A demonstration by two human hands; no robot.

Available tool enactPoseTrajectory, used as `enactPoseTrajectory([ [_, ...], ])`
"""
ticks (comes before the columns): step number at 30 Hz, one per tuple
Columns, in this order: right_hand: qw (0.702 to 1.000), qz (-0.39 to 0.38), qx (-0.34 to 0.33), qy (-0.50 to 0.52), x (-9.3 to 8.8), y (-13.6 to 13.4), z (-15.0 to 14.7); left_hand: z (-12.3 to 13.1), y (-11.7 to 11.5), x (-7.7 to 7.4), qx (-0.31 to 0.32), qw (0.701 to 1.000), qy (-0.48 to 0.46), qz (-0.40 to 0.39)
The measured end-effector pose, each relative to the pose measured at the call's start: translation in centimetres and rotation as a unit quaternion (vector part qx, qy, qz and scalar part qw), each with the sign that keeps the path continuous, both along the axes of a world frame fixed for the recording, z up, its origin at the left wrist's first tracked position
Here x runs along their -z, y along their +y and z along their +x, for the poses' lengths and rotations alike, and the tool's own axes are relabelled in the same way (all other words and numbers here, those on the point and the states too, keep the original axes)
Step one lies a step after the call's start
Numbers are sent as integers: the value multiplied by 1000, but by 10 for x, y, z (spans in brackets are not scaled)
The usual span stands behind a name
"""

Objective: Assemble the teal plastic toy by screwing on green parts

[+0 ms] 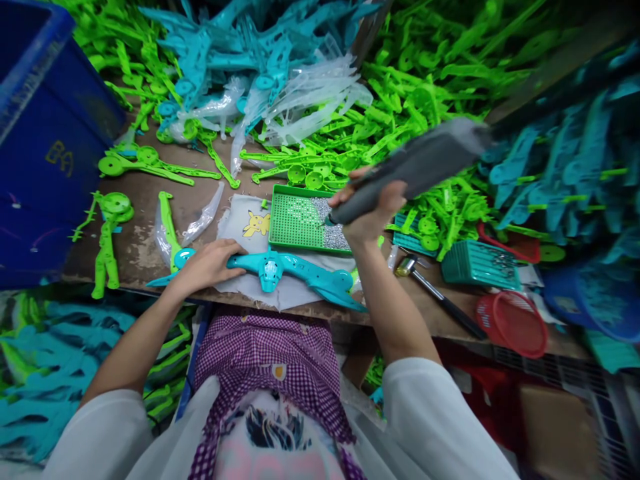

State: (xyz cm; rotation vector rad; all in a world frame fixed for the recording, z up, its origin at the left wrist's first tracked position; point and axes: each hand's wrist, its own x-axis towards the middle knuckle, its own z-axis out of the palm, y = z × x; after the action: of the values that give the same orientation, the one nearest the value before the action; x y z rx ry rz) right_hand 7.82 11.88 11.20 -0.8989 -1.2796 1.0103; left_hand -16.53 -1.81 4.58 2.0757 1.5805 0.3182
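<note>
A glossy blue plastic part (310, 270), wing-like with a rounded boss in its middle, lies on a grey cloth (285, 293) at the bench's near edge. My left hand (210, 263) grips it at its left side, fingers over the top. Raised above the bench, my right hand (373, 210) is wrapped round a dark grey electric screwdriver (415, 167). The screwdriver's tip points down-left, over a green perforated tray (295, 220). Small silver screws (333, 230) fill the tray's right side. Whether a screw sits on the tip is too small to tell.
Green plastic parts (410, 107) heap up behind, beside blue parts (225, 53) and clear pieces (315, 93). A blue bin (55, 133) stands left. At right lie a hammer (440, 293), a teal basket (475, 263) and a red basket (510, 323).
</note>
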Motion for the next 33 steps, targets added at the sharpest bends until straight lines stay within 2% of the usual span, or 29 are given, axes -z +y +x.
enactPoseTrajectory([
  [3, 994, 45, -58, 76, -7, -35, 9, 1, 0, -3, -1, 1000, -13, -15],
  [7, 992, 10, -78, 97, 7, -62, 7, 2, 1, -4, -15, 999, -27, -25],
  [13, 993, -29, -70, 91, 27, -59, 0, 1, 1, 0, -8, 1000, -24, -19],
  [20, 984, -27, -157, 86, 35, -58, 1, -1, 1, 9, 6, 1000, -14, 9],
  [26, 978, -40, -188, 78, 42, -57, 2, -1, 0, 5, 1, 1000, -18, 14],
  [29, 980, -41, -183, 63, 37, -56, 2, 2, 1, 5, 1, 1000, -24, 16],
  [33, 990, 23, -118, 78, 10, -54, -3, 7, -1, 2, 14, 998, -46, 45],
])
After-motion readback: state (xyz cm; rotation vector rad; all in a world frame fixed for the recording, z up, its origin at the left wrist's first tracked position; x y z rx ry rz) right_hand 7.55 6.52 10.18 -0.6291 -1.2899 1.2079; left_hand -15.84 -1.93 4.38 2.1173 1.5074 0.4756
